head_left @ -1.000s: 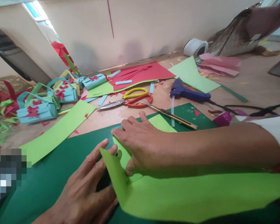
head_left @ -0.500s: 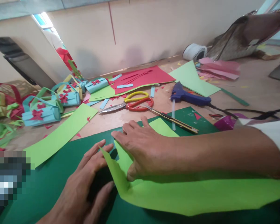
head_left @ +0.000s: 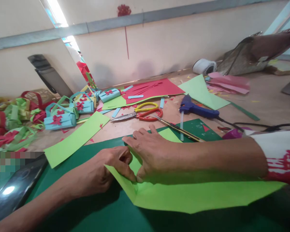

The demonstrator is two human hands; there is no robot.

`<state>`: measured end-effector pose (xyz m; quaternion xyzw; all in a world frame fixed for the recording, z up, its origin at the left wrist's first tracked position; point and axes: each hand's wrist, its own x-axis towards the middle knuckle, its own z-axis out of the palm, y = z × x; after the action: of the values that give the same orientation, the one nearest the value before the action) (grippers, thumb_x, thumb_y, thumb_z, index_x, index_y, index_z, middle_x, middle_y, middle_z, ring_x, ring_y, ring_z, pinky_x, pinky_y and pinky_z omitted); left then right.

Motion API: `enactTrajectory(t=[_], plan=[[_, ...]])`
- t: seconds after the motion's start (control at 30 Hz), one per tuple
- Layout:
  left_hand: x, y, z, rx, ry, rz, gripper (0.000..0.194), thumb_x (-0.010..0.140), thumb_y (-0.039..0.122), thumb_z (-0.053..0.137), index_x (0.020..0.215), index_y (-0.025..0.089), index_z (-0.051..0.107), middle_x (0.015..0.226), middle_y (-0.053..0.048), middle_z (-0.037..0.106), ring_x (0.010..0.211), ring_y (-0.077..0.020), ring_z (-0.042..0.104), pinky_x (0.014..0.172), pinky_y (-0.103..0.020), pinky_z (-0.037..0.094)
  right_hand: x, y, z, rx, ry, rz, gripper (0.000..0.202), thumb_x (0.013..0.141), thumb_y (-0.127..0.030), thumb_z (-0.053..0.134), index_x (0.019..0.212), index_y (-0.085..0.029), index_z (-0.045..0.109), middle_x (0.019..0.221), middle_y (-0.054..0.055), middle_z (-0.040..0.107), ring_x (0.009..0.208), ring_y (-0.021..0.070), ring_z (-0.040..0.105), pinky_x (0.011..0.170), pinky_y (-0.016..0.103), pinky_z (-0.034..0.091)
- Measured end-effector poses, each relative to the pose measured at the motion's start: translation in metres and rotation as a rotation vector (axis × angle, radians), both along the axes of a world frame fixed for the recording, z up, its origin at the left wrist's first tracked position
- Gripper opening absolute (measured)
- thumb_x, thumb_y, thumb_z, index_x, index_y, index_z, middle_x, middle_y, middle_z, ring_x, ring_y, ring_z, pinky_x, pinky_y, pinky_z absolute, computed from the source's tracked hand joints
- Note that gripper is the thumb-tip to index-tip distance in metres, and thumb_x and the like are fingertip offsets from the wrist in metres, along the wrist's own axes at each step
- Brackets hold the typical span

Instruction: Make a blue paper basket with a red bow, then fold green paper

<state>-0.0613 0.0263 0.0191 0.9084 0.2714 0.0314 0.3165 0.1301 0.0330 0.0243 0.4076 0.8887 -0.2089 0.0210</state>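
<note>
A light green sheet of paper (head_left: 190, 196) lies partly folded on a dark green mat, its near edge and left corner raised. My right hand (head_left: 151, 153) presses down on it, fingers spread and thumb near the left crease. From the left, my left hand (head_left: 111, 167) has its fingers curled and its thumb pressed on the paper beside my right thumb. Its fingertips are hidden. Just beyond my right hand lie a gold craft knife (head_left: 178, 129) and scissors (head_left: 140, 113) with one yellow and one red handle.
A blue glue gun (head_left: 198, 109) with a cord lies to the right. Small blue paper bags (head_left: 60, 120) with red bows stand at left, near a green strip (head_left: 77, 138). Red sheets (head_left: 157, 91) lie at the back. A phone (head_left: 16, 190) rests at lower left.
My left hand has moved right and curled, its thumb now on the paper beside my right thumb. My right hand keeps pressing the sheet. The view has tilted up, showing more wall.
</note>
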Motion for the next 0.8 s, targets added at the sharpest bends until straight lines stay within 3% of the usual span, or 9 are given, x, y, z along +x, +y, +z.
enactTrajectory(t=[0.17, 0.37, 0.53, 0.7, 0.8], plan=[[0.004, -0.001, 0.006, 0.006, 0.056, -0.038, 0.028, 0.082, 0.009, 0.057, 0.096, 0.029, 0.071, 0.080, 0.001, 0.045, 0.070, -0.0113, 0.043, 0.060, -0.024, 0.033, 0.003, 0.002, 0.001, -0.031, 0.002, -0.005, 0.086, 0.059, -0.044, 0.075, 0.133, -0.012, 0.042, 0.123, 0.021, 0.050, 0.120, 0.0401, 0.038, 0.098, 0.068, 0.019], [0.003, 0.000, 0.001, 0.061, 0.079, -0.079, 0.035, 0.082, 0.011, 0.060, 0.103, 0.039, 0.068, 0.083, 0.002, 0.044, 0.072, -0.0112, 0.043, 0.061, -0.024, 0.030, 0.004, 0.009, 0.006, 0.008, 0.008, -0.003, 0.084, 0.059, -0.040, 0.077, 0.131, -0.012, 0.044, 0.117, 0.019, 0.057, 0.112, 0.0374, 0.047, 0.095, 0.066, 0.025], [0.003, 0.001, -0.003, 0.068, 0.076, -0.076, 0.034, 0.083, 0.014, 0.062, 0.104, 0.040, 0.068, 0.082, 0.002, 0.044, 0.073, -0.0111, 0.043, 0.062, -0.024, 0.030, 0.007, 0.018, 0.006, 0.049, -0.033, -0.015, 0.082, 0.058, -0.038, 0.078, 0.129, -0.011, 0.047, 0.123, 0.019, 0.056, 0.118, 0.0369, 0.045, 0.099, 0.057, 0.026], [0.003, 0.000, 0.000, 0.057, 0.069, -0.076, 0.022, 0.087, 0.023, 0.059, 0.100, 0.037, 0.070, 0.081, 0.002, 0.042, 0.071, -0.0103, 0.042, 0.062, -0.024, 0.030, 0.015, 0.030, 0.001, 0.059, -0.024, -0.026, 0.075, 0.059, -0.037, 0.076, 0.126, -0.017, 0.048, 0.127, 0.017, 0.055, 0.115, 0.0356, 0.049, 0.098, 0.059, 0.025], [0.003, 0.000, 0.001, 0.048, 0.039, -0.068, 0.020, 0.086, 0.023, 0.060, 0.099, 0.036, 0.070, 0.080, 0.003, 0.041, 0.070, -0.0101, 0.041, 0.061, -0.023, 0.029, 0.020, 0.035, 0.001, 0.051, -0.004, -0.009, 0.071, 0.060, -0.035, 0.074, 0.124, -0.017, 0.050, 0.124, 0.016, 0.057, 0.111, 0.0346, 0.052, 0.093, 0.055, 0.033]])
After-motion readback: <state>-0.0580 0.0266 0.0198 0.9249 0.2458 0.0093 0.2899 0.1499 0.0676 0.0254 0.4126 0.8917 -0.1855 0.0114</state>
